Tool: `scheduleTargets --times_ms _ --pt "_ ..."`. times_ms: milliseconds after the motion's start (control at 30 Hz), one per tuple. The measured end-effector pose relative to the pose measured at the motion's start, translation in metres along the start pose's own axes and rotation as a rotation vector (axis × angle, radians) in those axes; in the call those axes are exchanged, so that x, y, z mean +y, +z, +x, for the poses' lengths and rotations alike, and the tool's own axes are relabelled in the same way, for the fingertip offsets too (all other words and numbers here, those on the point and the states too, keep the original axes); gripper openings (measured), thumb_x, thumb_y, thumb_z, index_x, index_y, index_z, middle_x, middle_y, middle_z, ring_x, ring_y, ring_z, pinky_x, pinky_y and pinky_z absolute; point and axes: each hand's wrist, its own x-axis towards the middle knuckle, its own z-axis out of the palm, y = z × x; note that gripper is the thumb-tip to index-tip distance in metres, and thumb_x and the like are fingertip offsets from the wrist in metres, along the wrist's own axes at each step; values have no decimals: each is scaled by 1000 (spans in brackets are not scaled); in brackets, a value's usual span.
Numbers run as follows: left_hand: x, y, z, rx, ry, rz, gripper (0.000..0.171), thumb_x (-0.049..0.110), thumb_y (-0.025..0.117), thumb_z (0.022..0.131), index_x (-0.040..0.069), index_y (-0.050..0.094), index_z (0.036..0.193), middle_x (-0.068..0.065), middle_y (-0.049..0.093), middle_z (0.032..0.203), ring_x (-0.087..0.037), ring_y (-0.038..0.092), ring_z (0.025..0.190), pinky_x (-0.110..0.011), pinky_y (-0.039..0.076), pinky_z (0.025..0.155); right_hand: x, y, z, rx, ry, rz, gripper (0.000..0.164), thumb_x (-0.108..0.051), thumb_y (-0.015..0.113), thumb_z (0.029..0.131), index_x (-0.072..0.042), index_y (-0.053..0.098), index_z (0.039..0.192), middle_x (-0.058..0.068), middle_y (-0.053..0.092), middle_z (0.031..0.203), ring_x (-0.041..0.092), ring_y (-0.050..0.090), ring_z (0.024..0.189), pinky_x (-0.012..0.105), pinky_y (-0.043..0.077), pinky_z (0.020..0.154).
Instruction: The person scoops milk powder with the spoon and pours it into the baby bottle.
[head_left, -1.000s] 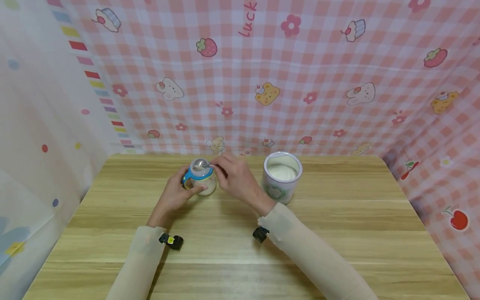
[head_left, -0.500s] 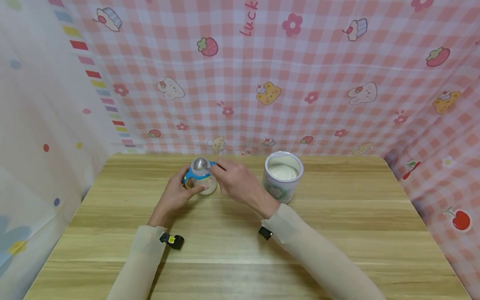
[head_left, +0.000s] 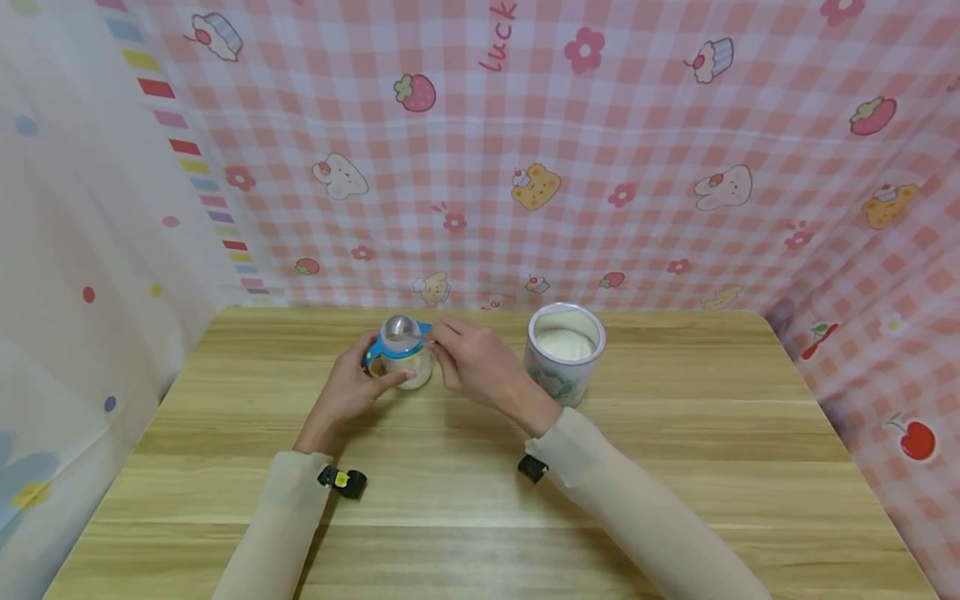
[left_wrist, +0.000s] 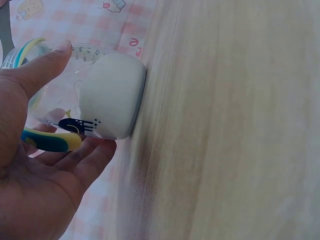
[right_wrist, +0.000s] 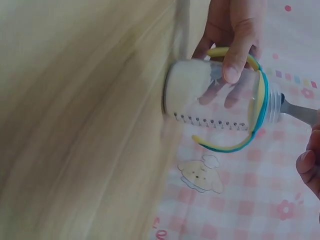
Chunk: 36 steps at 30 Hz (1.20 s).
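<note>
A clear baby bottle (head_left: 415,377) with blue-and-yellow handles stands upright on the table, white powder filling its lower part. My left hand (head_left: 356,383) grips it from the left side, thumb across the front and fingers behind it. At the open mouth is a metal spoon (head_left: 400,327), its shiny bowl tipped within the rim. My right hand (head_left: 483,365) pinches the spoon's handle from the right. The right wrist view shows the handle (right_wrist: 300,112) running from the bottle neck to the fingertips. In the left wrist view, the bottle's base (left_wrist: 112,95) sits against the wood.
To the right, just behind my right wrist, an open tin (head_left: 551,379) holds white powder. The wooden table (head_left: 420,542) ends at a pink checked cloth (head_left: 465,142) hanging behind it. A pale dotted curtain (head_left: 82,250) hangs on the left.
My right hand has shifted slightly right and turned, tipping the spoon's bowl at the bottle mouth. The left hand and bottle keep their place, and so does the tin.
</note>
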Motion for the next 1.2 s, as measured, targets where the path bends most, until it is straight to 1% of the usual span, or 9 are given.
scheduleTargets --times_ms 133,233,433,533,633,833,967,1067,1200 --pt "0 0 0 -5 2 1 75 38 83 87 14 47 148 -13 59 143 -34 51 138 -60 37 119 1 2 -2 47 102 126 7 -5 63 100 -4 68 95 5 66 83 8 53 63 16 45 55" --pt "1 0 0 -8 0 -3 76 38 83 87 13 46 149 -13 59 143 -34 50 138 -61 36 119 2 4 -2 64 206 195 10 -7 63 100 -4 69 93 4 63 77 7 49 60 16 40 52" --pt "2 0 -1 -12 -11 -10 76 38 83 87 13 46 149 -13 59 143 -34 49 138 -60 34 120 -1 5 -1 81 462 358 16 -14 62 103 -5 72 93 3 62 66 8 47 52 18 37 46" --pt "2 -1 0 -14 -18 -7 77 39 83 87 14 45 150 -13 59 143 -34 49 139 -61 35 120 -3 6 2 109 598 441 17 -15 64 102 -4 74 95 6 65 68 9 49 53 19 37 45" --pt "1 -1 0 -16 -20 0 78 40 83 87 14 45 150 -13 58 145 -35 48 140 -61 36 119 -5 8 3 152 705 490 15 -14 67 100 -3 75 94 9 68 72 9 52 58 18 39 47" --pt "1 -2 -1 -18 -34 -8 79 39 83 87 14 44 151 -14 57 145 -36 47 141 -62 34 120 -8 12 5 205 837 571 16 -14 68 99 -5 75 88 4 65 70 8 51 57 18 39 46" --pt "1 -3 -1 -15 -35 -8 77 37 83 88 14 44 151 -13 57 146 -36 46 142 -63 32 121 -8 10 6 220 916 708 18 -15 67 100 -3 73 88 1 59 66 8 49 52 19 39 44" --pt "1 -3 -1 -10 -28 -10 77 36 84 87 14 45 150 -13 57 145 -36 46 142 -62 32 122 -9 5 6 241 956 794 18 -15 66 101 -2 71 89 1 57 65 10 49 49 20 41 43" --pt "2 -2 0 -13 -14 -23 79 36 84 86 13 44 150 -14 56 147 -36 45 143 -61 31 123 -11 -3 8 261 994 800 18 -16 67 101 -2 71 91 1 57 65 10 50 48 21 43 43"
